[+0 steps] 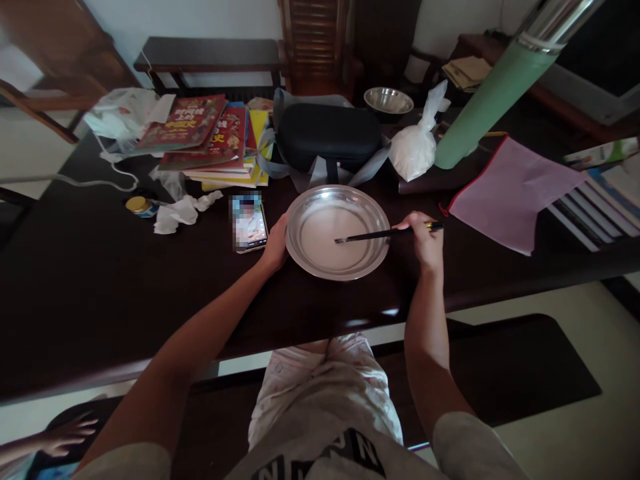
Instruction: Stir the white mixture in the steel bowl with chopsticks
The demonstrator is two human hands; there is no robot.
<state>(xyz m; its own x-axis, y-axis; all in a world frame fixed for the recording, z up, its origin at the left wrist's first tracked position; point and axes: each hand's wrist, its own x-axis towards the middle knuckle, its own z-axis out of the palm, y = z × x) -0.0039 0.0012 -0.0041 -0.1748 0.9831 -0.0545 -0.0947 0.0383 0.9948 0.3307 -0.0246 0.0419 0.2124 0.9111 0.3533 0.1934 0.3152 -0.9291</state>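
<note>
A shiny metal bowl (pixel 320 270) stands on the dark table and holds a pale, milky liquid (pixel 320 237). Against the bowl's left side rests my left hand (pixel 277 245), its fingers partly hidden behind the rim as it steadies the bowl. My right hand (pixel 427 241) is closed around black chopsticks (pixel 367 235), whose tips dip into the liquid near the bowl's middle. Just left of my left hand lies a phone (pixel 250 223) with its screen lit. Beyond the bowl on the right sits a tied clear bag of white powder (pixel 413 150).
A black case (pixel 327 133) lies behind the bowl, with stacked books (pixel 220 143) to its left. A green cylinder (pixel 495 107), a pink mesh pouch (pixel 505 193) and a second metal bowl (pixel 389 100) are at right. Another person's hand (pixel 70 433) shows bottom left.
</note>
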